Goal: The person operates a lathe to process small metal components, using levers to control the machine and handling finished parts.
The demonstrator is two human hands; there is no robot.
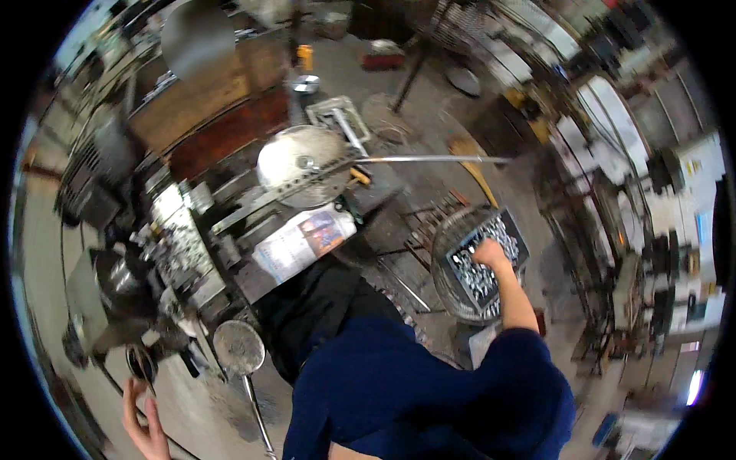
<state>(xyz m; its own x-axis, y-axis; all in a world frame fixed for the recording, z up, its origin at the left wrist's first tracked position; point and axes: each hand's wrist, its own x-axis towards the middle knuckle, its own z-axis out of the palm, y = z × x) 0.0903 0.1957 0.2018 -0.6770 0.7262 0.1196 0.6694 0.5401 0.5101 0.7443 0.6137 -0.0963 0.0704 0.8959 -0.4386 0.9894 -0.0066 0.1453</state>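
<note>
My right hand (488, 252) reaches out to the right, into a dark tray of small shiny metal pieces (469, 270). The tray sits inside a round wire guard (445, 253). The fingers curl down among the pieces; whether they hold one is hidden. My left hand (142, 423) is at the lower left edge with its fingers apart, close to a small round black part (141, 362) on the machine beside it. It holds nothing that I can see. My dark blue sleeve (460, 391) fills the lower middle.
A workbench ahead carries a round metal disc (300, 165) on a long lever bar (429, 159), a folded newspaper (305, 241) and a box of small metal parts (178, 244). A round perforated metal disc on a rod (239, 347) stands near my left side. Shelves and clutter ring the room.
</note>
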